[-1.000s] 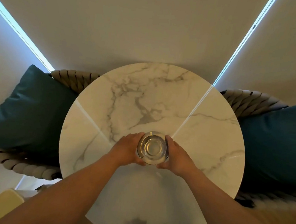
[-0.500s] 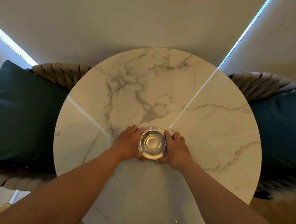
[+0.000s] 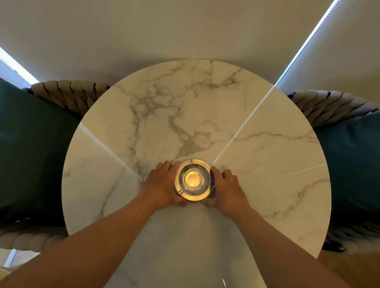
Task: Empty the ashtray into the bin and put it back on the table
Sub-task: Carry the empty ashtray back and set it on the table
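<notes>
Pale wall (image 3: 173, 24) behind, light strips at both sides. Round marble table (image 3: 263, 175) bare apart from centre; woven chairs with teal cushions (image 3: 19, 149) tight against left and right edges. Glass ashtray (image 3: 193, 179) near table centre, left hand (image 3: 162, 186) and right hand (image 3: 227, 194) clasping its sides.

Dim, warm light; glare glows on the ashtray (image 3: 193, 179) between both hands, and wide-angle distortion bends the edges.

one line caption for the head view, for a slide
Both hands, left and right, cup a glass ashtray on a round marble table.
</notes>
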The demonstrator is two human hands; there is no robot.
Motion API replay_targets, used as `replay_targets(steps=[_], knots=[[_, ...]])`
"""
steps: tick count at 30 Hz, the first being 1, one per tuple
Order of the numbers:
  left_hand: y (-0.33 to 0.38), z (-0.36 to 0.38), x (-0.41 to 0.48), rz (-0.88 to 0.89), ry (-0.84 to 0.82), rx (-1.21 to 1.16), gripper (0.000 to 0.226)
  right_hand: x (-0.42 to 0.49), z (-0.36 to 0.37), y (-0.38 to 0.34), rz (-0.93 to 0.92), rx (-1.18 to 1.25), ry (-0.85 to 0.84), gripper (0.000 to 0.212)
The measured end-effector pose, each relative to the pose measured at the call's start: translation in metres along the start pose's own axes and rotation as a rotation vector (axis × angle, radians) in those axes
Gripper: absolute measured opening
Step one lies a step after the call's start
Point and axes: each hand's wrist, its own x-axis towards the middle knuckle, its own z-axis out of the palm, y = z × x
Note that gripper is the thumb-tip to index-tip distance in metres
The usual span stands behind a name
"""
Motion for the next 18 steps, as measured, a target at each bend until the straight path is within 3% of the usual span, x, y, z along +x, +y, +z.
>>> replay_targets(steps=[4, 9, 18], knots=[[0.002, 0.004, -0.008, -0.047, 0.077, 0.018, 0.096, 0.012, -0.009, 0.003, -0.048, -0.075, -0.027, 0.102], [0.008, 0.013, -0.013, -0.071, 0.197, 0.026, 0.098, 0.021, -0.015, 0.007, -0.069, -0.110, -0.044, 0.103], [0.017, 0.018, -0.003, -0.109, 0.221, 0.099, 0.102, 0.034, -0.017, 0.008, -0.072, -0.139, -0.056, 0.101]])
